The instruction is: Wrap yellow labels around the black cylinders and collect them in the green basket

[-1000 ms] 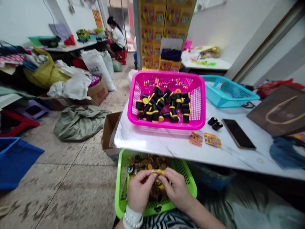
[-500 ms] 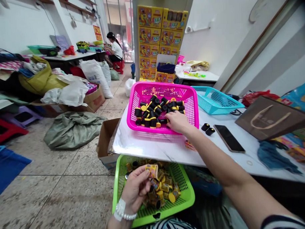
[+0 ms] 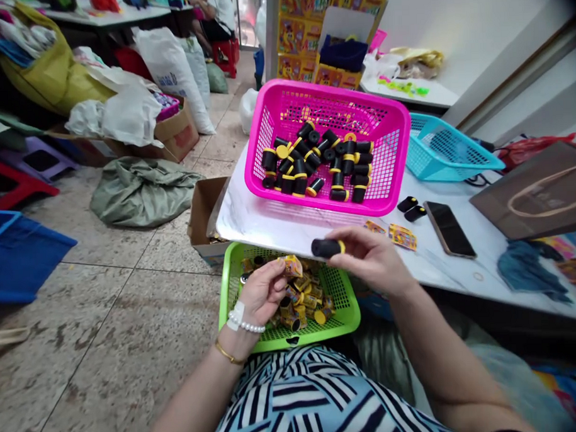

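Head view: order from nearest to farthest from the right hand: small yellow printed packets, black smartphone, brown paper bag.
1. Small yellow printed packets, just right of the right hand.
2. Black smartphone, further right.
3. Brown paper bag, at far right.

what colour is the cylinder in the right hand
The cylinder is black with a yellow end, best seen in the head view.

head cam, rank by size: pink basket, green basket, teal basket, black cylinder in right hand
1. Pink basket, largest.
2. Green basket and teal basket: they look alike, and the green one is nearer the camera, so I can't rank them.
3. Black cylinder in the right hand, smallest.
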The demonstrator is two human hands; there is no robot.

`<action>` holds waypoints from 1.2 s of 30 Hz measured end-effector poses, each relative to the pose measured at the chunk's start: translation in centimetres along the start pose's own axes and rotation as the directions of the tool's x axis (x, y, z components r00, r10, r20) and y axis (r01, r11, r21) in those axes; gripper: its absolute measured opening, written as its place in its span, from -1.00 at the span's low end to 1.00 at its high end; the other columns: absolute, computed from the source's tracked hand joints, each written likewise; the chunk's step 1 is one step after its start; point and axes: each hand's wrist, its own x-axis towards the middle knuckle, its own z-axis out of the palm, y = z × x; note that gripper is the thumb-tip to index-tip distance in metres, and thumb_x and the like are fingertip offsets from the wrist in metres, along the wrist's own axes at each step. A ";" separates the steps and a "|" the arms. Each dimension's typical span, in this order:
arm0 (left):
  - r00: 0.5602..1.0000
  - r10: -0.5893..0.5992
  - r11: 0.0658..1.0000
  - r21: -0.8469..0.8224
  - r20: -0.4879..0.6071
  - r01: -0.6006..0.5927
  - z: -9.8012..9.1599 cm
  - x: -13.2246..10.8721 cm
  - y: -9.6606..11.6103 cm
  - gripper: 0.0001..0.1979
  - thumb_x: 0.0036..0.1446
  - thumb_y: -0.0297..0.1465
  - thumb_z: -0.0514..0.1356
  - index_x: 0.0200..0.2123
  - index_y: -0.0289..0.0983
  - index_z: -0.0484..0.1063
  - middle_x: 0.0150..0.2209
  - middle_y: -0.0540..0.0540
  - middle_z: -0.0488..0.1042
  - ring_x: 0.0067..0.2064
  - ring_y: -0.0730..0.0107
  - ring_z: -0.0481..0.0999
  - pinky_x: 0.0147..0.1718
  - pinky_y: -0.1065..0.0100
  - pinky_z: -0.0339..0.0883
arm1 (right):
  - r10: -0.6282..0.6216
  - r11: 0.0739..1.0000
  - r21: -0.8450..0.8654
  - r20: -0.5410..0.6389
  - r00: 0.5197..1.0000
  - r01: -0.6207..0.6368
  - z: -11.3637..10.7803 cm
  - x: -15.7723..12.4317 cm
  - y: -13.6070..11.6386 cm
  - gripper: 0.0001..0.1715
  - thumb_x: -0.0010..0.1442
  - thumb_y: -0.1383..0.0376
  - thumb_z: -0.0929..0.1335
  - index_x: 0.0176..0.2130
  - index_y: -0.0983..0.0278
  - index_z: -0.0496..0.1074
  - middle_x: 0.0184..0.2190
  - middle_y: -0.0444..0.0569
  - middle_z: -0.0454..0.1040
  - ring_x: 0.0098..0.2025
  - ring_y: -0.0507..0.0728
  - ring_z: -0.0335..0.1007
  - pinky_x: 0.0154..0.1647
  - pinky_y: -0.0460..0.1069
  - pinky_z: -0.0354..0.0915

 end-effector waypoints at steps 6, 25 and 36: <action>1.000 -0.024 0.999 0.022 -0.003 0.024 1.0 0.0 -0.7 -0.69 -0.18 -0.39 0.46 -0.40 -0.37 0.44 -0.50 0.06 0.39 -0.68 0.80 0.12 -0.78 0.69 -0.15 | 0.177 0.972 0.141 0.084 0.981 -0.188 2.6 -2.6 2.1 -0.67 0.07 0.18 0.46 -0.14 0.24 0.53 -0.22 0.02 0.50 -0.36 0.08 0.38 -0.42 -0.03 0.34; 1.000 0.028 0.992 0.121 -0.009 -0.027 -0.9 1.1 -2.6 -0.67 -0.19 -0.37 0.47 -0.42 -0.41 0.45 -0.51 -0.02 0.44 -0.62 0.69 0.27 -0.75 0.63 -0.04 | 0.079 0.996 -0.052 0.125 0.989 -0.072 5.9 -3.7 5.7 -0.69 0.16 0.27 0.39 -0.06 0.22 0.42 -0.22 -0.07 0.59 -0.27 0.05 0.56 -0.22 -0.07 0.48; 0.977 0.104 0.991 0.098 -0.189 -0.086 -4.7 0.8 -2.8 -0.65 -0.19 -0.38 0.47 -0.43 -0.35 0.36 -0.51 0.05 0.41 -0.61 0.67 0.26 -0.74 0.63 -0.02 | 0.228 0.934 -0.295 0.066 0.971 -0.199 8.4 -10.4 10.5 -0.78 0.23 0.15 0.36 -0.26 0.25 0.51 -0.43 -0.08 0.56 -0.48 0.04 0.43 -0.40 -0.08 0.33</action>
